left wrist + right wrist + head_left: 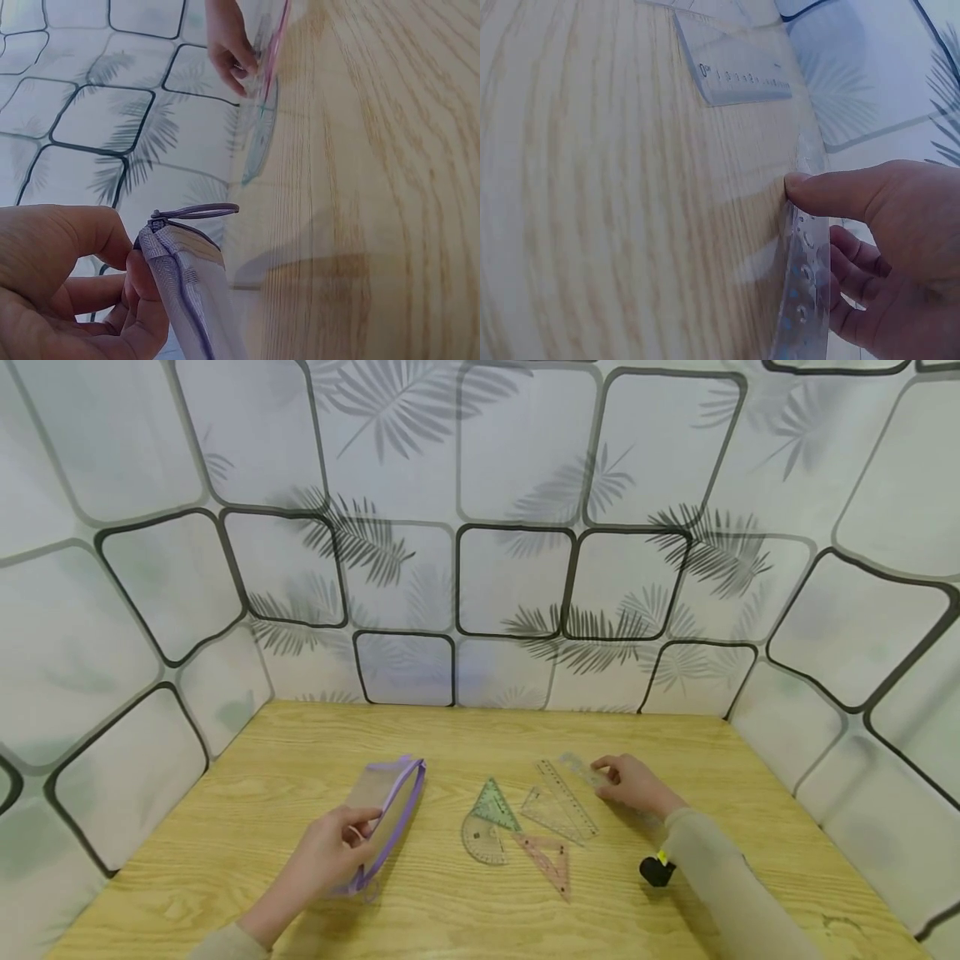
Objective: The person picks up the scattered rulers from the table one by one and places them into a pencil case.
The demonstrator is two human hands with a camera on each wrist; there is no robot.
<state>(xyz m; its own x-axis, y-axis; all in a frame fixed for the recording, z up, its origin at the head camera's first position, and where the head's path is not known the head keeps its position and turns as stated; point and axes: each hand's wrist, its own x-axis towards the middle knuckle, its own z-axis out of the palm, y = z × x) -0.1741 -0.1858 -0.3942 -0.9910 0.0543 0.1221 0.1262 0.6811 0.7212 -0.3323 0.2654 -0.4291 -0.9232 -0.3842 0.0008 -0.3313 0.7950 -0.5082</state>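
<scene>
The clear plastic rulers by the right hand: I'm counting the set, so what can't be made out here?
- Head view: the clear straight ruler is partly covered by the right hand; its length is hidden.
- Right wrist view: the clear ruler the fingers touch is cut off by the bottom edge.
- Left wrist view: the purple-trimmed mesh zip pouch in the left hand hides its contents.

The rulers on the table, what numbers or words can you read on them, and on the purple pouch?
Clear ruler: a "0", then tiny numbers too blurred to read.
Ruler in the right hand: raised marks, unreadable.
Triangles, protractor: too small.
Purple pouch, gripped by the left hand: no writing.
</scene>
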